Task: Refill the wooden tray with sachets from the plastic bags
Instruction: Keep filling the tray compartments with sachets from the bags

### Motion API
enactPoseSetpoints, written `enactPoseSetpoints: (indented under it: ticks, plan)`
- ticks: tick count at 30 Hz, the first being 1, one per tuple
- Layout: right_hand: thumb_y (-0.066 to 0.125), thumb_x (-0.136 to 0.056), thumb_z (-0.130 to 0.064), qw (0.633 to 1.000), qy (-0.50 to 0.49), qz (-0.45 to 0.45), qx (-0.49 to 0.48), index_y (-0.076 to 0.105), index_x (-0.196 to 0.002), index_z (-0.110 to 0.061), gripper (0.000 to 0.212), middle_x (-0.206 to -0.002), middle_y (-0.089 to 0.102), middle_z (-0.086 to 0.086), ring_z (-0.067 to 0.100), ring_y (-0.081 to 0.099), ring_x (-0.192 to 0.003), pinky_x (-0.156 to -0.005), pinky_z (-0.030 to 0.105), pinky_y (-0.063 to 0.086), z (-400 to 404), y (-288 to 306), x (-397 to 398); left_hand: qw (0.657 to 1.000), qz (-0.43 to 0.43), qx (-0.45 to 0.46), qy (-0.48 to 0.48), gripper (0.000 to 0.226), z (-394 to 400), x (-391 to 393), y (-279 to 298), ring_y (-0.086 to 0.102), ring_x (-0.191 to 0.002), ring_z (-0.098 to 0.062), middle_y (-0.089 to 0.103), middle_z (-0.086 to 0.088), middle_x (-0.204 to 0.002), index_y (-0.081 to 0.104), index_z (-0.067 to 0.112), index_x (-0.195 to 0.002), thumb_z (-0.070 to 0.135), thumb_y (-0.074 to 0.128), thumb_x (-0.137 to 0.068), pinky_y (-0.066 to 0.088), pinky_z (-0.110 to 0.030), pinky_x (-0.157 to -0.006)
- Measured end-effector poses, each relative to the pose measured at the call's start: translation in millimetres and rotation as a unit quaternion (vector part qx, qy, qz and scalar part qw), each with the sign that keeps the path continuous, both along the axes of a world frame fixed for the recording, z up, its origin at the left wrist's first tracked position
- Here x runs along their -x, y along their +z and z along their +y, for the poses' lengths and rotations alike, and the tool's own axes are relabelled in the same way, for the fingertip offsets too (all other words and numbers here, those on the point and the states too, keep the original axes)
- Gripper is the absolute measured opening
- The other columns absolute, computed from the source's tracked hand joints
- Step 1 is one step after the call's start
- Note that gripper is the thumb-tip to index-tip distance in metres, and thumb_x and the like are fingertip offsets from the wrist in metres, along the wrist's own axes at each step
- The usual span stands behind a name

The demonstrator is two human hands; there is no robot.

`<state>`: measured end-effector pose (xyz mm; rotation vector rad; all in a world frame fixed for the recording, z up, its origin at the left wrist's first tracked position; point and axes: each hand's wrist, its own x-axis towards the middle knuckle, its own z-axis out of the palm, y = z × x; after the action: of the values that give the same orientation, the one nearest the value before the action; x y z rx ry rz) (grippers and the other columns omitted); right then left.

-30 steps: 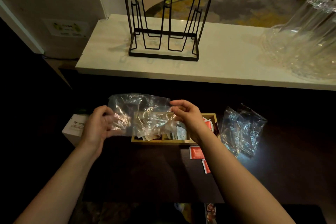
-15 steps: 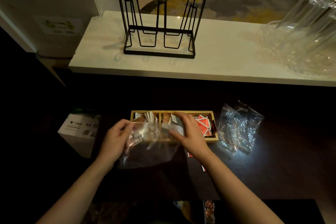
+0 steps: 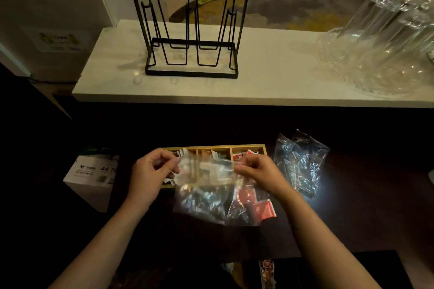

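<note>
- Holding a clear plastic bag stretched by its top edge, the left hand and right hand each pinch one corner, fingers closed narrow on the film
- Bag hangs in front of the wooden tray, covering its near edge; the tray sits on the dark counter with sachets already in all three compartments
- Red sachets lie loose on the counter just beside the bag's lower right, outside the tray
- A second plastic bag stands crumpled just right of the tray
- Risk: thin, slippery film could slide out of either pinch, dropping the bag onto the tray
- Risk: the dim light and glare on the film make the bag's opening and contents hard to read, so sachets could spill to the counter or land in the wrong compartment
</note>
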<state>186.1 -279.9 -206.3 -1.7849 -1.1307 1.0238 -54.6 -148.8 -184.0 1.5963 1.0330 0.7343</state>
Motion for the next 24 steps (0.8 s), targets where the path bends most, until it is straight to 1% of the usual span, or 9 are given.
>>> enactPoseSetpoints:
  ticks: [2,4,7,9,11,14,17,19,24]
  plan:
    - [0.064,-0.087,-0.019,0.995,-0.097,0.032,-0.019,0.068,-0.075,-0.018,0.013,-0.059,0.061,-0.007,0.004,0.055,-0.054,-0.053,0.015,0.044,-15,-7,-22,1.0,0.009,-0.001,0.02,0.01,-1,-1,-3,0.062,-0.057,-0.003,0.068,-0.004,-0.067,0.064,0.01,-0.078,0.01,0.062,-0.087,0.049,-0.011,-0.054]
    - [0.063,-0.088,-0.014,0.968,-0.244,0.04,-0.042,0.067,-0.072,-0.019,0.017,-0.059,0.058,-0.007,0.008,0.051,-0.054,-0.051,0.021,0.043,-31,-17,-47,0.999,0.039,0.004,0.027,0.01,1,-1,-8,0.062,-0.058,-0.004,0.067,-0.003,-0.07,0.063,0.012,-0.081,0.012,0.059,-0.09,0.049,-0.011,-0.054]
    - [0.061,-0.088,-0.022,0.89,-0.454,0.006,-0.03,0.064,-0.073,-0.019,0.016,-0.059,0.052,0.001,0.019,0.046,-0.058,-0.05,0.033,0.038,-53,-35,-82,0.993,0.117,0.024,-0.007,0.01,0,-4,-18,0.061,-0.063,-0.012,0.067,-0.001,-0.077,0.062,0.014,-0.084,0.017,0.056,-0.092,0.049,-0.017,-0.057]
    - [0.057,-0.089,-0.029,0.838,-0.545,-0.03,0.009,0.065,-0.082,-0.015,0.018,-0.068,0.057,0.007,0.024,0.05,-0.067,-0.061,0.045,0.047,-64,-48,-98,0.983,0.177,0.022,-0.039,0.008,-3,-9,-26,0.062,-0.07,-0.016,0.066,0.002,-0.082,0.062,0.016,-0.085,0.018,0.057,-0.091,0.053,-0.026,-0.063]
    - [0.052,-0.092,-0.032,0.815,-0.576,-0.044,0.048,0.063,-0.098,-0.008,0.027,-0.083,0.062,0.012,0.026,0.056,-0.078,-0.077,0.049,0.05,-68,-60,-106,0.972,0.224,0.01,-0.065,0.005,-7,-15,-32,0.061,-0.076,-0.015,0.063,0.004,-0.086,0.062,0.017,-0.087,0.018,0.058,-0.09,0.056,-0.035,-0.072]
    - [0.046,-0.096,-0.028,0.814,-0.571,-0.054,0.091,0.057,-0.112,-0.01,0.027,-0.101,0.065,0.016,0.031,0.061,-0.093,-0.088,0.051,0.05,-67,-71,-114,0.965,0.244,-0.011,-0.097,0.008,-14,-24,-38,0.059,-0.076,-0.01,0.061,0.009,-0.084,0.06,0.024,-0.082,0.018,0.06,-0.089,0.054,-0.035,-0.074]
    - [0.044,-0.096,-0.023,0.816,-0.559,-0.072,0.129,0.053,-0.117,-0.015,0.025,-0.109,0.065,0.02,0.037,0.062,-0.096,-0.087,0.051,0.05,-67,-79,-118,0.961,0.25,-0.024,-0.12,0.014,-19,-31,-42,0.058,-0.072,-0.007,0.061,0.009,-0.083,0.058,0.028,-0.079,0.018,0.061,-0.088,0.049,-0.027,-0.066]
    - [0.043,-0.096,-0.023,0.808,-0.558,-0.094,0.162,0.049,-0.122,-0.019,0.027,-0.109,0.065,0.021,0.039,0.061,-0.095,-0.082,0.047,0.05,-68,-81,-116,0.957,0.257,-0.03,-0.13,0.014,-20,-35,-45,0.056,-0.07,-0.005,0.06,0.011,-0.083,0.057,0.028,-0.079,0.017,0.06,-0.088,0.043,-0.022,-0.061]
    - [0.041,-0.094,-0.018,0.812,-0.523,-0.154,0.208,0.045,-0.128,-0.031,0.037,-0.102,0.065,0.02,0.038,0.061,-0.089,-0.076,0.046,0.05,-70,-85,-109,0.95,0.273,-0.048,-0.142,0.01,-22,-46,-51,0.052,-0.071,0.0,0.058,0.014,-0.082,0.059,0.025,-0.082,0.017,0.06,-0.089,0.038,-0.016,-0.059]
